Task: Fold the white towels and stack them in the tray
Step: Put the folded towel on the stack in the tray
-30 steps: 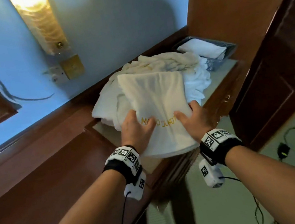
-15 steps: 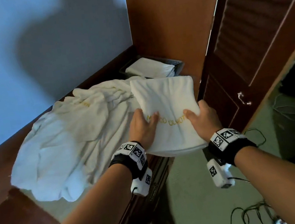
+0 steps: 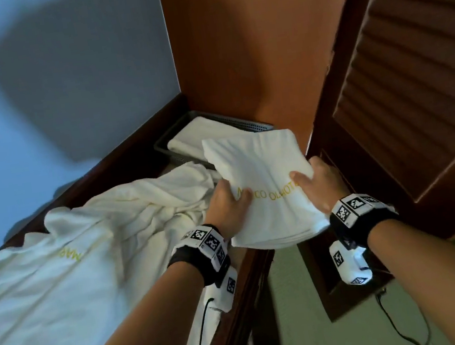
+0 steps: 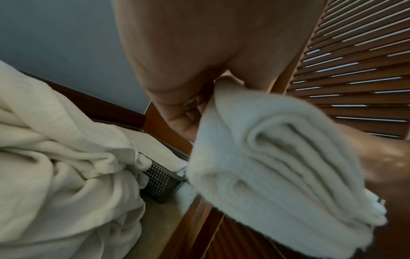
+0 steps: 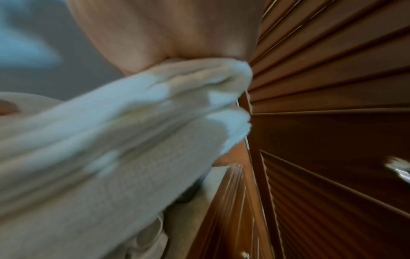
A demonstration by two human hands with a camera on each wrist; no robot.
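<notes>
Towel (image 3: 263,185), folded, is clamped at both sides by my left hand (image 3: 226,204) and right hand (image 3: 320,185), near the tray (image 3: 166,151) holding one folded towel; a heap (image 3: 59,272) awaits folding

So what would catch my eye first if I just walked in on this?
Probably the folded white towel with gold lettering, gripped at its near edge by the left hand and right hand and held just short of the dark mesh tray in the far corner, where another folded towel already lies. To the left, a rumpled heap of unfolded towels sprawls over the counter.
</notes>
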